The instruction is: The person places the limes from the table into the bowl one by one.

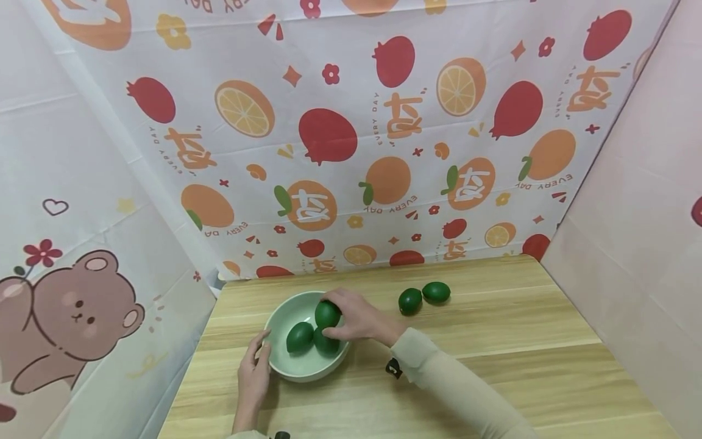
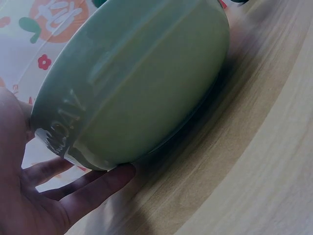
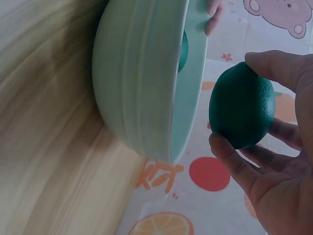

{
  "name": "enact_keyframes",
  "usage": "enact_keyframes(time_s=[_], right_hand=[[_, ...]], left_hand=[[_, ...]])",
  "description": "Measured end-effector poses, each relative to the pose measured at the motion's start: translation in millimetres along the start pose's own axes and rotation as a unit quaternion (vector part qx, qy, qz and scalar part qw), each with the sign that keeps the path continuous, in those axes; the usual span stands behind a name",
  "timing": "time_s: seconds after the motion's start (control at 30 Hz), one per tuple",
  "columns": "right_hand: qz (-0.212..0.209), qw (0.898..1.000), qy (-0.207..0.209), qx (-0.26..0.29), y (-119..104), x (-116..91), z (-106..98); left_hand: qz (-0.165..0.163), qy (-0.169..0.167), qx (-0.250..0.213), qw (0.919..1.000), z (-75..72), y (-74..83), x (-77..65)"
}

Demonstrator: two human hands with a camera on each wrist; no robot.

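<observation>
A dark green lime [image 3: 242,107] is held between the thumb and fingers of my right hand [image 1: 356,314], over the right part of a pale green bowl [image 1: 280,364]. Inside the bowl lie two more limes, one left of centre [image 1: 300,337] and another [image 1: 326,342] partly covered by my right thumb. My left hand [image 1: 255,372] holds the bowl at its left side. Fingertips lie at the rim, while other fingers [image 2: 100,188] touch the outer wall low down, near raised lettering.
Two limes, one nearer [image 1: 410,301] and one farther right [image 1: 436,292], lie close together on the wooden table [image 1: 466,366], right of the bowl. A fruit-print cloth [image 1: 351,79] hangs behind the table, with pale cloths at both sides.
</observation>
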State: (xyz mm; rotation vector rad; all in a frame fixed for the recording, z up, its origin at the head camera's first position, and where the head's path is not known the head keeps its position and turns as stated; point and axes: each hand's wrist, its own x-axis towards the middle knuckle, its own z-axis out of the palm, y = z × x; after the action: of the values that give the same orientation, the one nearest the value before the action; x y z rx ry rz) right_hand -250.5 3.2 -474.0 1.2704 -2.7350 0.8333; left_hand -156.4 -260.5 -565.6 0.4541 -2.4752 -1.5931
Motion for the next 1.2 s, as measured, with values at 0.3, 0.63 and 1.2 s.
enact_keyframes(time_s=[0.3, 0.63, 1.2], right_hand=[[0.005, 1.000, -0.024, 0.011, -13.4, 6.7, 15.0], [0.013, 0.999, -0.035, 0.004, -20.2, 6.8, 35.1], [0.014, 0.998, -0.054, -0.022, -30.5, 11.5, 49.9]], left_hand=[[-0.004, -0.002, -0.009, 1.0000, -1.0, -0.3, -0.3], [-0.002, -0.006, -0.006, 1.0000, -1.6, 2.8, -1.4], [-0.003, -0.015, -0.009, 0.9999, -1.9, 2.7, -2.8]])
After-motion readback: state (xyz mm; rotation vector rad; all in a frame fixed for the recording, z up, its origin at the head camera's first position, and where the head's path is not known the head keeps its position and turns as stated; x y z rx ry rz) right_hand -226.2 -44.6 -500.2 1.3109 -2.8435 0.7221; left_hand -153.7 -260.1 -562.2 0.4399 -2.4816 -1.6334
